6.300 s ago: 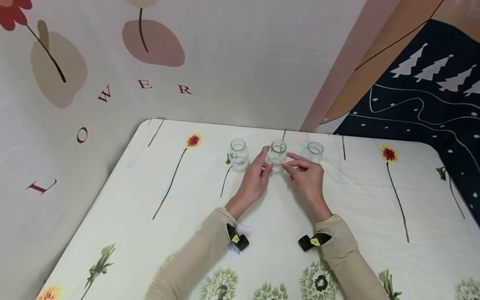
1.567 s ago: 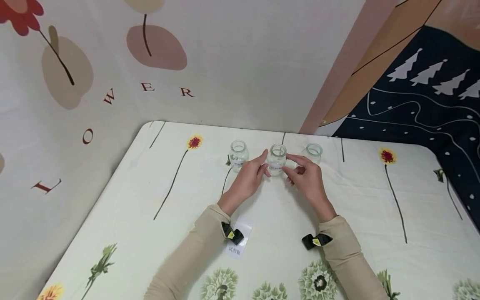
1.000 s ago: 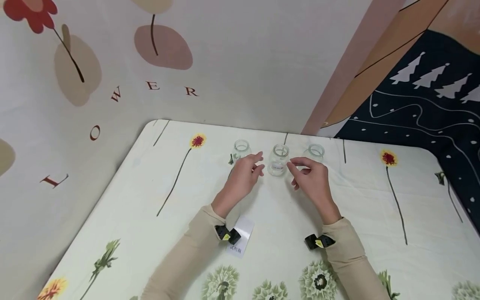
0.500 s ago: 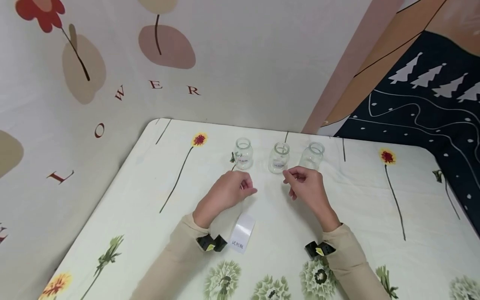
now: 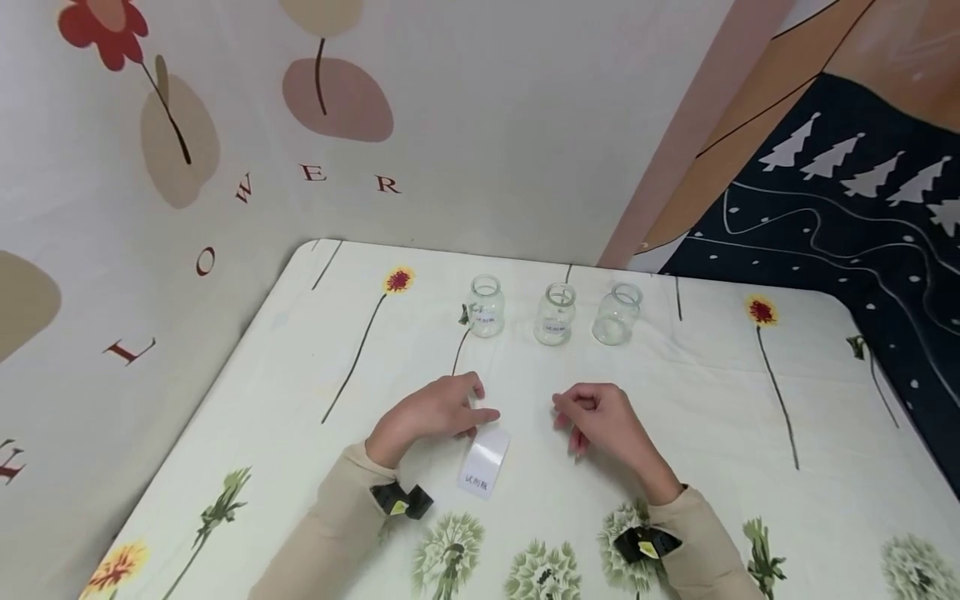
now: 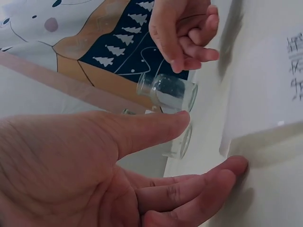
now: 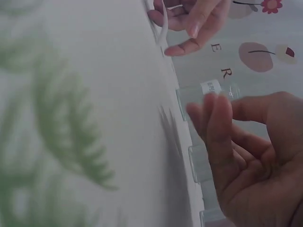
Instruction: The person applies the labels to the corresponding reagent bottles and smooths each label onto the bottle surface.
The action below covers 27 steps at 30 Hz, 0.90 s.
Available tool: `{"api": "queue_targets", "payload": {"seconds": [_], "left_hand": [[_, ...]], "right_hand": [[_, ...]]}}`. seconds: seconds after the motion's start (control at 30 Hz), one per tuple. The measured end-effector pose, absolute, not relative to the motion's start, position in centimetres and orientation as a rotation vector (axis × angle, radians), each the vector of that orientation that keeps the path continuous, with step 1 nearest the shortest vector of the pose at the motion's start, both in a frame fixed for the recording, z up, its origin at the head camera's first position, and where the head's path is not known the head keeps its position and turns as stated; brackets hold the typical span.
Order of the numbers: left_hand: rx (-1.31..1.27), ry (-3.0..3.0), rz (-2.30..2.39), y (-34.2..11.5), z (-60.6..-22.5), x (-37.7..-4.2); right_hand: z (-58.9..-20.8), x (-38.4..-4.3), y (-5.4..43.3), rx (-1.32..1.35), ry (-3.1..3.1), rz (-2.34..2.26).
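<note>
My left hand [image 5: 438,408] is at the far end of a glossy white label strip [image 5: 483,462] printed with dark characters. Its thumb and fingers are spread, and in the left wrist view a fingertip [image 6: 236,164] touches down right beside the strip's edge. My right hand [image 5: 600,421] hovers over the cloth with loosely bent fingers and nothing between them. Beyond the hands stand three small clear glass jars. The left jar [image 5: 486,308] and the middle jar [image 5: 555,317] each bear a white label; the right jar [image 5: 617,315] shows none.
A white cloth [image 5: 675,433] printed with flowers covers the table. Behind the jars rises a pale fabric wall [image 5: 487,150] with lettering, and a dark tree-patterned one [image 5: 810,208] stands at the right.
Both hands have left the middle jar, which now stands alone with its label on. They have come back toward the body, the left one down to the label strip.
</note>
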State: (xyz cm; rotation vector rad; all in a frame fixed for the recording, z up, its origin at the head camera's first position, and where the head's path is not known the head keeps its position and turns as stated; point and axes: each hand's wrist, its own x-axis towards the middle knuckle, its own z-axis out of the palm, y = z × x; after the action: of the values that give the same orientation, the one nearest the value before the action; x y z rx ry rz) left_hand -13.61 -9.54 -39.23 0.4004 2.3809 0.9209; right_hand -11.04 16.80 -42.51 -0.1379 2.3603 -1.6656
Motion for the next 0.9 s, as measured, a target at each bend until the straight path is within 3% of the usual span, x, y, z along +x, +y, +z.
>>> {"api": "queue_targets", "payload": {"seconds": [0.33, 0.53, 0.9], "left_hand": [[0.525, 2.273, 0.986, -8.8, -39.2, -13.3], [0.633, 2.297, 1.120, -8.8, -38.0, -13.4], [0.502, 2.223, 1.746, -7.6, -34.2, -12.3]], "right_hand": [[-42.6, -9.9, 15.3, -0.343, 2.001, -1.533], [-40.6, -9.6, 15.4, -0.314, 2.024, -1.568], [-36.6, -9.1, 16.3, -0.372, 2.149, -1.684]]}}
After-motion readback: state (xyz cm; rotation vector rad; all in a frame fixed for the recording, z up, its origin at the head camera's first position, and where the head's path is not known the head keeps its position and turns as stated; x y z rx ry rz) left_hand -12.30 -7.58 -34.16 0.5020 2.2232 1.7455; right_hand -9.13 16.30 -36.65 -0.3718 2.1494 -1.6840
